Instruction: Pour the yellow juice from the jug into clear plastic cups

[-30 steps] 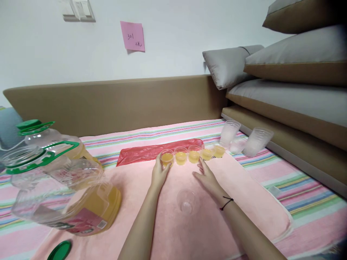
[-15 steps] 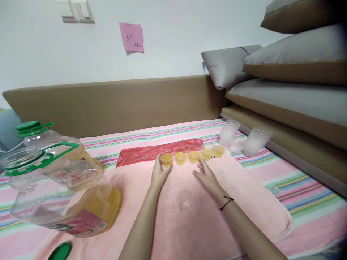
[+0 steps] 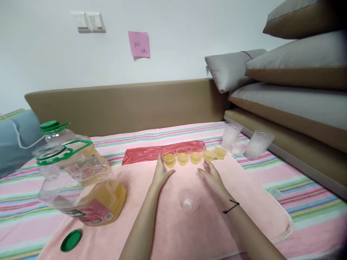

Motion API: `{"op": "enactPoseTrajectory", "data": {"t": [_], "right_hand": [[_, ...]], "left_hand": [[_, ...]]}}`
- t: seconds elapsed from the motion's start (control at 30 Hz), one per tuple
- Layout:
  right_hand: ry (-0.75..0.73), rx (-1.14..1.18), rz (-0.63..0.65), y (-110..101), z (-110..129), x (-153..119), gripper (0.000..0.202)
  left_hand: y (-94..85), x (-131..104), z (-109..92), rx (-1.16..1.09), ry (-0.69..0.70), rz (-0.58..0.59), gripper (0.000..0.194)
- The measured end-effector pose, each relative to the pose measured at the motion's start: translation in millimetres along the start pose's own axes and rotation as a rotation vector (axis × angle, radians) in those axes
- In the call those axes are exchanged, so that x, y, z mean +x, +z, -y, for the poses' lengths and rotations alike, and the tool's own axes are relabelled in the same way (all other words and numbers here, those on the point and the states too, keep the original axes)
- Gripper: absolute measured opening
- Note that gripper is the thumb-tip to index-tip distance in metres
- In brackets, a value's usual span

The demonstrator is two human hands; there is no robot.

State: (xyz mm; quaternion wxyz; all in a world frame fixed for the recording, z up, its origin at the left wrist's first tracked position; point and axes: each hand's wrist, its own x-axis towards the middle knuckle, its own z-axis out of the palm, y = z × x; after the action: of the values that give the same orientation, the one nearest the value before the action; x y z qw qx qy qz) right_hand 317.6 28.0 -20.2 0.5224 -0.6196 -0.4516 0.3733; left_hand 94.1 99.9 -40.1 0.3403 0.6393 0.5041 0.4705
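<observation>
Clear plastic cups of yellow juice stand in a row on the pink towel (image 3: 217, 224). At the leftmost cup (image 3: 170, 159), my left hand (image 3: 162, 176) has its thumb and fingers spread, with the fingers along the cup's left side. My right hand (image 3: 213, 177) hovers before the right part of the row, fingers apart and holding nothing; the middle cup (image 3: 195, 156) and another juice cup (image 3: 208, 155) are nearest to it. Between my forearms sits an empty clear cup (image 3: 187, 201).
At the left stand an uncapped juice jug (image 3: 89, 198) and a capped jug (image 3: 58, 136) behind it. A green cap (image 3: 71, 241) lies in front. Red plastic (image 3: 143, 153) lies behind the cups. Stacked clear cups (image 3: 258, 144) lie at the right, beside piled cushions (image 3: 292, 101).
My left thumb has drawn back a little from the leftmost cup. My right hand has shifted slightly away from the row. The view has turned a little to the left.
</observation>
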Motion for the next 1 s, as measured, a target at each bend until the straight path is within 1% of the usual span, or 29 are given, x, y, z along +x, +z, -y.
{"op": "enactPoseTrajectory", "data": {"t": [0.07,0.17,0.23,0.3,0.4,0.43,0.47,0.53,0.6,0.67,0.73,0.8,0.87,0.9,0.93,0.97,1.0], "right_hand": [[-0.020,0.015,0.015,-5,5,-2,0.070],[-0.034,0.038,0.021,-13,9,-2,0.066],[-0.039,0.041,0.008,-18,10,-1,0.064],[-0.059,0.045,-0.008,-23,11,-3,0.060],[-0.098,0.058,-0.024,-34,14,-12,0.054],[-0.110,0.064,-0.026,-37,16,-16,0.052],[-0.125,0.070,-0.028,-41,17,-20,0.051],[-0.175,0.083,-0.023,-49,19,-29,0.049],[-0.245,0.092,-0.019,-55,19,-39,0.048],[-0.314,0.083,-0.030,-58,19,-49,0.044],[-0.389,0.051,-0.048,-59,21,-58,0.038],[-0.469,0.017,-0.050,-55,26,-67,0.033],[-0.510,-0.009,-0.022,-46,39,-75,0.030],[-0.523,-0.020,0.002,-39,49,-78,0.029],[-0.536,-0.030,0.041,-30,61,-81,0.029],[-0.566,-0.041,0.087,-20,77,-84,0.028],[-0.622,-0.035,0.143,-8,94,-86,0.028]], "left_hand": [[-9.6,-4,-6,0.035,-0.058,-0.010,0.099],[-32.0,-12,-21,0.089,-0.163,0.027,0.087],[-50.1,-19,-39,0.121,-0.235,0.077,0.076],[-68.4,-32,-64,0.137,-0.270,0.134,0.065],[-93.4,-64,-111,0.138,-0.264,0.212,0.061],[-100.7,-77,-128,0.141,-0.246,0.268,0.061],[-107.4,-91,-144,0.138,-0.207,0.299,0.062],[-118.7,-119,-171,0.134,-0.127,0.319,0.060],[-128.1,-143,-187,0.224,-0.115,0.268,0.048],[-137.5,-161,-192,0.331,-0.130,0.233,0.039],[-149.1,-175,-190,0.382,-0.140,0.228,0.032],[-164.3,-187,-184,0.362,-0.142,0.226,0.033],[-182.8,-198,-176,0.314,-0.142,0.183,0.040],[-192.4,-202,-172,0.290,-0.147,0.127,0.043],[-201.6,-205,-167,0.265,-0.160,0.037,0.045],[-209.8,-207,-161,0.231,-0.172,-0.089,0.046],[-216.4,-207,-155,0.188,-0.178,-0.239,0.047]]}}
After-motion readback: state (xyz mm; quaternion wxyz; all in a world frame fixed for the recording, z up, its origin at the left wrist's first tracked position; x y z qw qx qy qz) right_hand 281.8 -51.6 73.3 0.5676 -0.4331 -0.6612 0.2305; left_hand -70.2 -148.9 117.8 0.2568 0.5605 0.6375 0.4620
